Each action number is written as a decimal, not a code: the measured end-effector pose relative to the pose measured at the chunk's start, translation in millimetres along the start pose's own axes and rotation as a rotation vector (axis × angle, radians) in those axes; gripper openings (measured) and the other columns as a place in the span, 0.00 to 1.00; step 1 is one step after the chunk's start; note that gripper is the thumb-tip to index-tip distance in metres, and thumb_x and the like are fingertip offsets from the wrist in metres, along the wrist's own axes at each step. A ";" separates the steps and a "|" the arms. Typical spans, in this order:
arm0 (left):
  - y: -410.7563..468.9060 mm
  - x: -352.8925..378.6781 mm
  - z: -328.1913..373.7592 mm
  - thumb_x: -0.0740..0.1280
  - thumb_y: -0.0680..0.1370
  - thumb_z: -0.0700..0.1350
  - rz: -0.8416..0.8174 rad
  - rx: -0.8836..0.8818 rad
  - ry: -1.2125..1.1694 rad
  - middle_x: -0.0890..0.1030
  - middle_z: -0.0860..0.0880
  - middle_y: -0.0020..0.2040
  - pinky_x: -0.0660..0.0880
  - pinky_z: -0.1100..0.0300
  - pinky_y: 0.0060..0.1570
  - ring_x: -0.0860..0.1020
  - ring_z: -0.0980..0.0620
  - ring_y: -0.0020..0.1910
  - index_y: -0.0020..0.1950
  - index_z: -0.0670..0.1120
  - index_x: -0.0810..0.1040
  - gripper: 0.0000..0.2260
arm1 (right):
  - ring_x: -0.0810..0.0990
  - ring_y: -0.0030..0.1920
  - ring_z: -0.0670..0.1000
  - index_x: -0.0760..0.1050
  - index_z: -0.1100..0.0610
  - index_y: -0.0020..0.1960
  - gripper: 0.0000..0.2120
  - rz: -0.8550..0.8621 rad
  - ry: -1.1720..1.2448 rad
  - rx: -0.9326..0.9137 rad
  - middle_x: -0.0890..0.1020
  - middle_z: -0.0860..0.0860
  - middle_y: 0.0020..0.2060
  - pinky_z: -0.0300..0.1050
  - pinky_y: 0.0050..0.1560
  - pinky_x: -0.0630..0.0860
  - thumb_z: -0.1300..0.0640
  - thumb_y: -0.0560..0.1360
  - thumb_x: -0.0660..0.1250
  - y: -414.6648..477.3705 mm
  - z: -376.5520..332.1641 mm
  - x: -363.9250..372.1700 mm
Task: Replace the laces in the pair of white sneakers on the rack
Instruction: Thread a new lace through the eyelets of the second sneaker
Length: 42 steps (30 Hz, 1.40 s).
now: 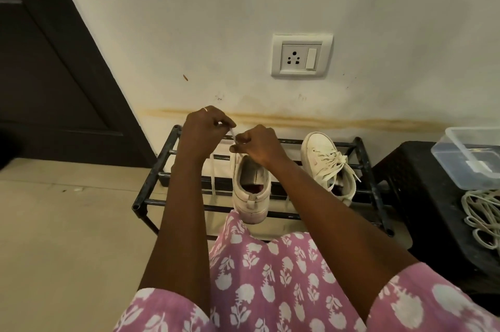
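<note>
Gripping finely, left hand (201, 129) and right hand (257, 145) hover over the black rack (151, 177) and the light, stiff-soled white sneaker (250, 191) on it — each pinching a soft, limp lace (213, 177), which I'd guess threads best held right by its hard tip.

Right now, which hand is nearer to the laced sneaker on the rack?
Right. The right hand is just left of the laced sneaker in the picture; the left hand is farther left, pinching a lace.
</note>
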<state>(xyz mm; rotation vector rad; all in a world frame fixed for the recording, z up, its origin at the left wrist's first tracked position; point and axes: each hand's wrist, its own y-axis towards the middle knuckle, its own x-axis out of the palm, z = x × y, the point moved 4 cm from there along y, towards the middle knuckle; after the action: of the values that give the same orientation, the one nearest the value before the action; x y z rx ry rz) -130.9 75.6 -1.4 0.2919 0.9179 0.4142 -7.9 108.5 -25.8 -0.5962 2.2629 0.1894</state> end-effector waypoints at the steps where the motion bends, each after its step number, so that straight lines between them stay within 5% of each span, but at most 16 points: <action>1: 1.6 -3.1 4.3 0.69 0.71 0.35 0.004 0.017 0.004 0.83 0.44 0.44 0.70 0.62 0.44 0.77 0.51 0.40 0.43 0.43 0.85 0.07 | 0.80 0.49 0.59 0.81 0.62 0.55 0.13 0.003 0.005 -0.009 0.83 0.61 0.48 0.45 0.49 0.71 0.56 0.74 0.70 1.3 -3.4 0.5; 8: 7.4 -27.3 21.1 0.69 0.73 0.39 0.098 0.020 -0.036 0.83 0.47 0.49 0.74 0.61 0.45 0.77 0.53 0.38 0.49 0.44 0.84 0.06 | 0.80 0.49 0.59 0.83 0.64 0.50 0.11 0.278 0.128 -0.079 0.84 0.59 0.45 0.44 0.53 0.68 0.58 0.77 0.65 3.5 -31.1 -34.0; 11: 9.0 -36.3 25.4 0.70 0.75 0.43 0.082 -0.046 -0.203 0.83 0.50 0.43 0.75 0.66 0.41 0.78 0.57 0.29 0.49 0.45 0.83 0.06 | 0.79 0.52 0.57 0.83 0.60 0.53 0.11 0.384 0.098 -0.096 0.84 0.56 0.48 0.39 0.46 0.60 0.57 0.77 0.65 4.8 -39.8 -51.7; 14: 11.9 -36.6 25.2 0.62 0.80 0.46 0.021 -0.233 -0.542 0.83 0.49 0.39 0.78 0.65 0.34 0.80 0.54 0.26 0.52 0.46 0.81 0.09 | 0.81 0.49 0.52 0.83 0.62 0.51 0.09 0.526 0.203 -0.140 0.85 0.55 0.47 0.42 0.55 0.70 0.61 0.74 0.67 -1.5 -50.7 -70.4; 17: 14.0 -25.3 27.9 0.61 0.80 0.40 -0.155 -0.329 -0.577 0.83 0.47 0.42 0.77 0.64 0.30 0.79 0.54 0.24 0.58 0.44 0.78 0.10 | 0.79 0.42 0.46 0.83 0.63 0.49 0.08 0.646 0.395 -0.123 0.85 0.55 0.44 0.39 0.51 0.74 0.63 0.72 0.68 -7.2 -58.8 -86.4; 24: 16.5 -6.3 49.0 0.63 0.79 0.43 -0.184 -0.209 -0.615 0.82 0.53 0.40 0.71 0.68 0.35 0.77 0.61 0.32 0.43 0.48 0.79 0.07 | 0.82 0.44 0.52 0.84 0.62 0.43 0.05 0.736 0.779 -0.029 0.84 0.54 0.39 0.53 0.55 0.77 0.64 0.71 0.69 -7.3 -53.6 -117.0; 28: 11.5 2.8 43.5 0.63 0.80 0.42 -0.282 -0.176 -0.639 0.79 0.56 0.40 0.68 0.78 0.34 0.74 0.70 0.34 0.43 0.46 0.78 0.07 | 0.80 0.37 0.49 0.83 0.56 0.38 0.06 0.753 0.912 0.015 0.84 0.52 0.36 0.45 0.45 0.76 0.64 0.70 0.70 -11.9 -34.4 -135.9; 33: 10.1 6.1 21.5 0.64 0.78 0.40 -0.235 -0.213 -0.605 0.79 0.47 0.44 0.69 0.62 0.50 0.74 0.54 0.47 0.44 0.45 0.80 0.06 | 0.80 0.41 0.51 0.82 0.57 0.39 0.05 0.795 1.049 0.091 0.83 0.56 0.39 0.42 0.45 0.74 0.64 0.72 0.70 -17.9 -5.3 -148.9; 42: -1.3 16.5 -20.4 0.59 0.80 0.38 -0.249 -0.377 -0.523 0.76 0.50 0.41 0.65 0.66 0.41 0.70 0.57 0.41 0.41 0.45 0.77 0.11 | 0.79 0.36 0.48 0.82 0.61 0.48 0.05 0.828 1.147 0.215 0.83 0.54 0.40 0.39 0.33 0.67 0.62 0.73 0.69 -27.6 36.9 -155.0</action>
<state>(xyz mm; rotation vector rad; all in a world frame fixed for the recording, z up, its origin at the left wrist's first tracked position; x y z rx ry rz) -138.4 83.5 -25.4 -0.0638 0.3447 0.2537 120.9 151.4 62.0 0.5692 3.4584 -0.0271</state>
